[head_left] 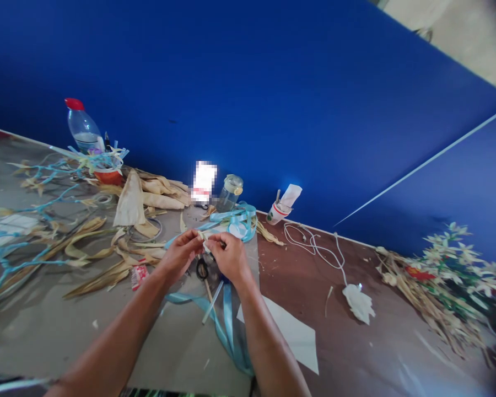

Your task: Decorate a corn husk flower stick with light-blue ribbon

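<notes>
Cream strip (203,236) is positioned between the left hand (182,252) and the right hand (230,255). I observe both hands' fingertips pinched together on it. Scissors (202,269), partly hidden, lie just below the hands. Blue ribbon (228,315) trails across the table (182,339). Dry husks (129,203) lie beyond the left hand.

Along a deep blue wall (248,82), we see a red-capped plastic bottle (77,122) partly filled with liquid at far left. At far center, we find a lidded clear jar (228,196) just right of a bright, pixelated panel (204,180). Farther right, a white cup (275,214) holds a piece of paper (292,195), and we spot a looped white cable (315,248) on the brown tabletop (289,275) beside it.
</notes>
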The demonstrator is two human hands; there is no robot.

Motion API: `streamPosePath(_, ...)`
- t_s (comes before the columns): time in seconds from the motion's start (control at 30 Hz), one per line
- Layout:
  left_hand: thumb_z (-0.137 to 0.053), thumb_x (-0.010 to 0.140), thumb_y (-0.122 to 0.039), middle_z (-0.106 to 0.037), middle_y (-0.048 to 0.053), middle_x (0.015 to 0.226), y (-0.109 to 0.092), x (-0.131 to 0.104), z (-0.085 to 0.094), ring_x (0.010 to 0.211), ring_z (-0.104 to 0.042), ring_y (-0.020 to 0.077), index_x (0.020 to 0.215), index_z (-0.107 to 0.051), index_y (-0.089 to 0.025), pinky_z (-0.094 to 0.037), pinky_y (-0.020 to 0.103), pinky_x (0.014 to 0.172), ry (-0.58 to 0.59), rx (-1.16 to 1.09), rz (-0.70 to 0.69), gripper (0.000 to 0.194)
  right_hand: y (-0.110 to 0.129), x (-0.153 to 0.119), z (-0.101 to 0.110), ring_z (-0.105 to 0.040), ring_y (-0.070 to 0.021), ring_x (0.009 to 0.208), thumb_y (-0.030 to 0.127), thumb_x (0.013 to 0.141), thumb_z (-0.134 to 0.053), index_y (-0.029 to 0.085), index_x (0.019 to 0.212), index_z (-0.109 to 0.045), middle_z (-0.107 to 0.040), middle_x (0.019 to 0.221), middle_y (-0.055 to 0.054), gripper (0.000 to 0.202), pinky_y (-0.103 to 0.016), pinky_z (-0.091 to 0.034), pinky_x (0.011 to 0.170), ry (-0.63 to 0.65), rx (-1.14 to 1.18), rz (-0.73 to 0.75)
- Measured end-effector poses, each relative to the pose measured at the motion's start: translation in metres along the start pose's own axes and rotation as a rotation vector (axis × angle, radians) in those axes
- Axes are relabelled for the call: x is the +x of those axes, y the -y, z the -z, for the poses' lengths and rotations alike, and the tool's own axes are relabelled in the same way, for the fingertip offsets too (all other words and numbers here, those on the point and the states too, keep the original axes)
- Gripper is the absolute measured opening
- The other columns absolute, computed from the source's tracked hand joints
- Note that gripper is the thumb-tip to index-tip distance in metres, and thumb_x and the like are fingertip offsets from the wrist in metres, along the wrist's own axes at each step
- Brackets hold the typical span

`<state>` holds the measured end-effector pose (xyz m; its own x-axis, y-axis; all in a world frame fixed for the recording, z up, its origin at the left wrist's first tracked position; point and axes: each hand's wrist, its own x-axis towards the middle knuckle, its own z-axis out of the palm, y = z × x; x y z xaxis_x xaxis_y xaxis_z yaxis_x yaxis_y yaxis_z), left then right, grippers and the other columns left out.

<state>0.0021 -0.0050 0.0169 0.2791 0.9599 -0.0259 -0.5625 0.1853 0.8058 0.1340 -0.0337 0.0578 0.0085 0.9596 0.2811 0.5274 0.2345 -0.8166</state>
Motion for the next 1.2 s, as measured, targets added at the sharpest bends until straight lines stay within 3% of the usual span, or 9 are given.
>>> streamPosePath(0.23,-0.078,0.062,-0.027,-0.061,-0.002,0.068,0.003,0.0,0.002,0.064,-0.055,0.009,0.073,-0.066,-0.016,-0.045,0.022,0.063,-0.025,-0.012,0.011,0.02,0.0,0.002,0.002,-0.057,-0.0131,0.062,0.022,0.075,-0.057,0.017,0.071,-0.065,-0.065,0.068,-0.001,0.011,-0.023,-0.044,0.061,-0.009,0.07,-0.054)
streamPosePath(0.37,-0.076,0.061,-0.033,-0.064,0.0,0.082,0.001,0.004,0.008,0.067,-0.057,0.0095,0.098,-0.067,-0.019,-0.046,0.024,0.067,-0.23,0.163,-0.092,0.04,0.001,0.003,0.013,-0.056,-0.0131,0.065,0.02,0.075,-0.057,0.018,0.07,-0.064,-0.063,0.07,-0.001,0.009,-0.024,-0.044,0.065,-0.048,-0.016,-0.004)
streamPosePath(0.43,-0.075,0.062,-0.036,-0.067,0.003,0.096,-0.003,0.004,0.011,0.08,-0.06,0.0138,0.105,-0.066,-0.021,-0.046,0.027,0.077,-0.28,0.289,-0.167,0.047,0.003,0.003,0.019,-0.056,-0.0131,0.066,0.018,0.074,-0.057,0.018,0.069,-0.064,-0.062,0.072,-0.001,0.009,-0.024,-0.044,0.066,-0.027,-0.056,0.03)
streamPosePath(0.53,-0.069,0.069,-0.043,-0.066,0.008,0.112,-0.009,0.003,0.015,0.105,-0.057,0.0231,0.106,-0.067,-0.02,-0.041,0.033,0.092,-0.121,0.483,-0.168,0.044,0.006,0.003,0.026,-0.055,-0.013,0.067,0.016,0.075,-0.056,0.018,0.069,-0.064,-0.06,0.071,-0.001,0.01,-0.024,-0.042,0.066,0.047,-0.093,0.066)
streamPosePath(0.6,-0.064,0.073,-0.046,-0.067,0.009,0.112,-0.012,0.002,0.017,0.109,-0.055,0.026,0.105,-0.068,-0.019,-0.039,0.035,0.095,-0.006,0.619,-0.127,0.043,0.008,0.002,0.03,-0.055,-0.0133,0.068,0.016,0.075,-0.056,0.018,0.07,-0.065,-0.06,0.07,0.0,0.011,-0.023,-0.042,0.066,0.091,-0.104,0.074)
streamPosePath(0.7,-0.062,0.074,-0.048,-0.071,0.008,0.096,-0.014,0.001,0.02,0.094,-0.06,0.0244,0.097,-0.07,-0.017,-0.043,0.034,0.086,0.084,0.739,-0.064,0.04,0.009,0.002,0.033,-0.055,-0.0135,0.069,0.015,0.076,-0.055,0.018,0.071,-0.065,-0.06,0.07,0.0,0.012,-0.023,-0.041,0.066,0.128,-0.116,0.074)
streamPosePath(0.83,-0.062,0.075,-0.045,-0.067,0.004,0.073,-0.013,0.001,0.018,0.071,-0.057,0.0171,0.076,-0.068,-0.014,-0.045,0.027,0.068,0.251,0.732,-0.045,0.032,0.009,0.002,0.036,-0.054,-0.013,0.067,0.012,0.075,-0.055,0.018,0.068,-0.065,-0.059,0.067,0.001,0.013,-0.024,-0.039,0.065,0.181,-0.145,0.065)
streamPosePath(0.97,-0.067,0.069,-0.04,-0.061,0.001,0.066,-0.01,0.001,0.014,0.064,-0.054,0.0138,0.072,-0.065,-0.014,-0.044,0.024,0.062,0.234,0.658,-0.038,0.026,0.003,0.003,0.036,-0.054,-0.0135,0.067,0.016,0.074,-0.057,0.018,0.069,-0.065,-0.059,0.067,0.001,0.01,-0.024,-0.039,0.064,0.191,-0.061,0.023)
streamPosePath(1.2,-0.069,0.07,-0.036,-0.062,0.003,0.075,-0.001,0.004,0.015,0.071,-0.056,0.0144,0.074,-0.069,-0.015,-0.044,0.025,0.067,0.242,0.544,-0.153,0.021,-0.006,0.005,0.039,-0.044,-0.0099,0.056,0.029,0.075,-0.059,0.017,0.084,-0.065,-0.051,0.063,0.004,0.016,-0.022,-0.036,0.055,0.111,0.202,-0.09)
